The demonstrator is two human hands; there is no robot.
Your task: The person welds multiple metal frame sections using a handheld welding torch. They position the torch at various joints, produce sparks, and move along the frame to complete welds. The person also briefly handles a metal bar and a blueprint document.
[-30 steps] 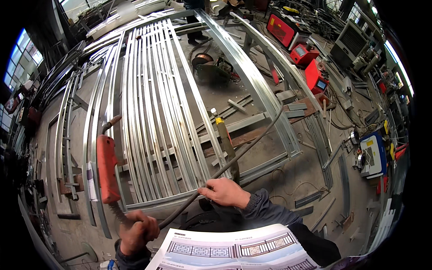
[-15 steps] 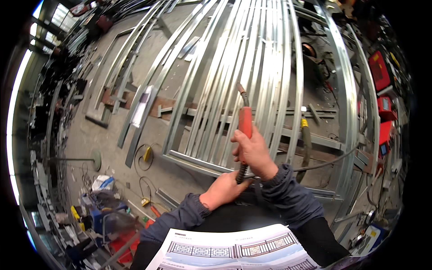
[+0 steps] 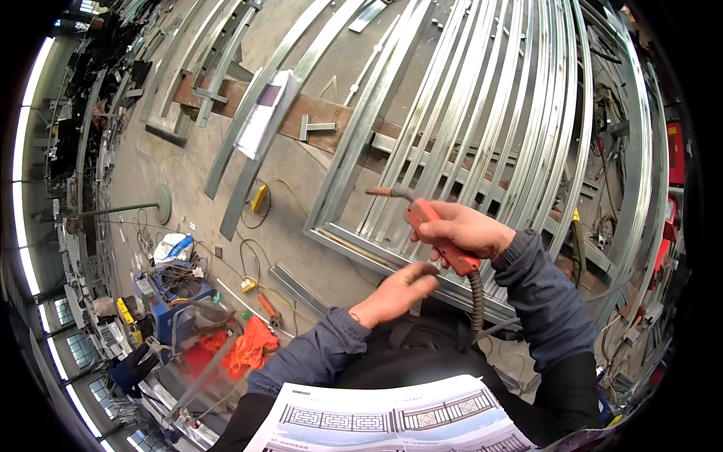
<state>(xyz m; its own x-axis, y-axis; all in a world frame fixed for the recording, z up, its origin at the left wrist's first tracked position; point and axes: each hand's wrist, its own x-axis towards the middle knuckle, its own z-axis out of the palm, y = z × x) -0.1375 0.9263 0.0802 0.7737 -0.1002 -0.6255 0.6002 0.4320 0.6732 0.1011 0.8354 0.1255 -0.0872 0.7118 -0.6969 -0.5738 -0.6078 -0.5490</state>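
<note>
A red-handled welding torch point(image 3: 459, 261) is gripped in my right hand point(image 3: 471, 227). Its copper nozzle points left, over the near corner of a silvery steel tube frame point(image 3: 354, 162). From the handle's lower end a ribbed black cable sleeve point(image 3: 477, 301) hangs down toward my lap. My left hand point(image 3: 395, 292), fingers stretched out and holding nothing, is just left of the torch handle, apart from it. Long parallel tubes fill the frame beyond my hands.
White printed papers point(image 3: 262, 117) lie across two bars at the left. An orange cloth point(image 3: 252, 348), a blue machine point(image 3: 169, 297) and loose cables clutter the lower left. A round-based stand point(image 3: 163, 203) is farther left; a printed sheet point(image 3: 376, 403) covers the bottom edge.
My left hand has let go of the torch cable and opened. The torch in my right hand has swung from pointing away to pointing left. The view has shifted left across the frame.
</note>
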